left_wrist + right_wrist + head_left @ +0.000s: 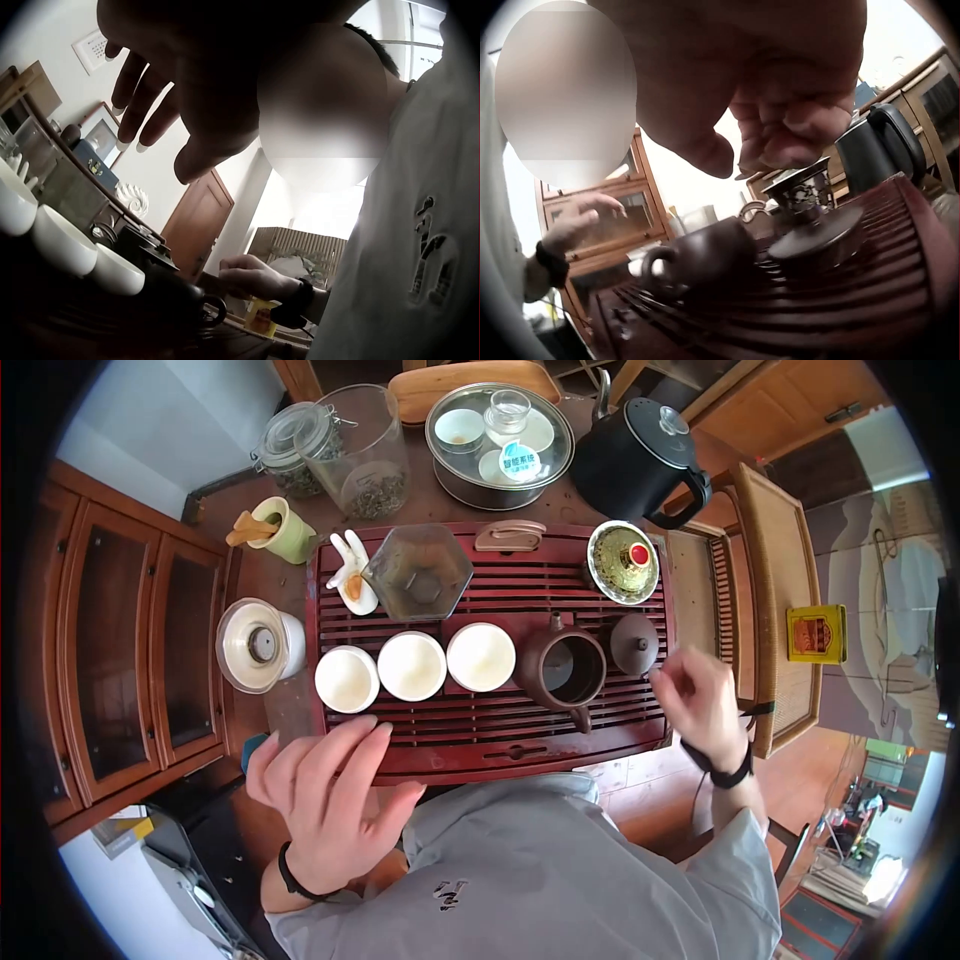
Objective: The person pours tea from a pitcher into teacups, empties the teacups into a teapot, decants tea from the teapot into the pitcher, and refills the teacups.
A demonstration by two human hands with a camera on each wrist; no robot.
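- Left hand [328, 810], fingers apart, holding nothing: front-left of the teapot [531, 678].
- Right hand [703, 703], loosely curled, holding nothing: right of the teapot, nearer it.
- Spout [556, 623]: the teapot's far side.
- Lid [630, 647]: between teapot and right hand.

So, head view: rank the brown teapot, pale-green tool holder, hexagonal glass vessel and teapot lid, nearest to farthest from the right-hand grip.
1. Teapot lid: just left of the right-hand grip.
2. Brown teapot: left of the lid.
3. Hexagonal glass vessel: farther left, on the tea tray.
4. Pale-green tool holder: farthest left, off the tray.
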